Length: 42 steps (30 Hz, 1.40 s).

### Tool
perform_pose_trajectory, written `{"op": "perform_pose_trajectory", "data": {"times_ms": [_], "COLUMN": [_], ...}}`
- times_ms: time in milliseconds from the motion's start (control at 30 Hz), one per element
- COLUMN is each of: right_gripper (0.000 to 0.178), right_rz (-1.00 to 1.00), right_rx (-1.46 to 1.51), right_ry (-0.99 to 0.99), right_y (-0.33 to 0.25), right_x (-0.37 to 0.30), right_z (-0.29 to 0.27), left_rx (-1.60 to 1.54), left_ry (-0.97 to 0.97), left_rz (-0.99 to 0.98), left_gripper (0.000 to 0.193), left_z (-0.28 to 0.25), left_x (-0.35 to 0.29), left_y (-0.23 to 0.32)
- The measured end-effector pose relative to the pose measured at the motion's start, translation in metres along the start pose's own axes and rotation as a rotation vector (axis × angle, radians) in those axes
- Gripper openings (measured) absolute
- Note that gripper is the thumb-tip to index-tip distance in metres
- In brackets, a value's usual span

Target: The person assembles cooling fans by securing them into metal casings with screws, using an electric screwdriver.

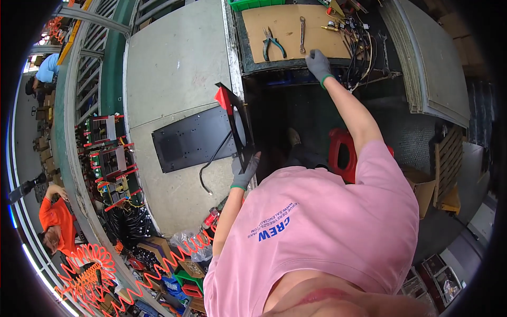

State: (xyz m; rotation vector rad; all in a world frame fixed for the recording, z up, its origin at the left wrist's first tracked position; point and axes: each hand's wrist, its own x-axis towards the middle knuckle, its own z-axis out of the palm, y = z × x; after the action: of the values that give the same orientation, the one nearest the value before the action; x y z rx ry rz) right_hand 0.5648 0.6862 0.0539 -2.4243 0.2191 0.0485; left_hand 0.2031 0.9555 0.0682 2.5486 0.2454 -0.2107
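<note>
My left hand [246,169], in a grey glove with a green cuff, grips the lower end of a black metal panel [237,119]. The panel stands on edge at the workbench side, with a round opening in it and a red piece [223,99] at its upper corner. Beside it a flat black metal plate [193,138] lies on the bench, and a black cable [209,161] crosses its edge. My right hand, gloved alike [319,66], is closed at the front edge of the far table, just below a wrench [302,35]; what its fingers hold, if anything, is hidden.
Green-handled pliers [273,44] lie on the cardboard sheet [253,24], with tangled wires [359,45] to the right. A red stool [343,156] stands under my right arm. An orange coiled hose [174,259] runs along the lower left. Two other people are at the far left.
</note>
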Motion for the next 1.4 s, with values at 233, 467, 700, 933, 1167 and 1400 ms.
{"op": "perform_pose_trajectory", "data": {"times_ms": [233,467,700,933,1167,1400], "right_gripper": [0.052,0.036,0.034,0.022,0.036,0.033], "right_rz": [0.099,0.139,0.32,-0.101,0.006,0.021], "right_rx": [-0.306,-0.419,0.318,0.657,0.458,0.56], "right_ry": [0.007,0.034,-0.314,-0.393,-0.554,-0.784], "right_y": [-0.036,-0.002,0.025,0.015,-0.011,-0.02], "right_x": [0.056,0.1,0.082,-0.097,-0.217,-0.239], "right_z": [0.013,0.034,-0.002,-0.001,0.058,0.069], "left_rx": [-0.175,-0.157,-0.262,-0.37,-0.283,-0.262], "left_ry": [0.074,0.013,-0.046,0.139,0.252,0.239], "left_rz": [0.019,-0.027,-0.03,-0.059,-0.05,-0.005], "left_gripper": [0.031,0.044,0.038,0.031,0.017,0.017], "left_z": [-0.013,-0.008,-0.02,-0.035,-0.048,-0.042], "left_x": [0.008,0.005,0.005,0.032,0.1,0.111], "left_y": [0.027,0.028,0.0,-0.027,0.065,0.051]}}
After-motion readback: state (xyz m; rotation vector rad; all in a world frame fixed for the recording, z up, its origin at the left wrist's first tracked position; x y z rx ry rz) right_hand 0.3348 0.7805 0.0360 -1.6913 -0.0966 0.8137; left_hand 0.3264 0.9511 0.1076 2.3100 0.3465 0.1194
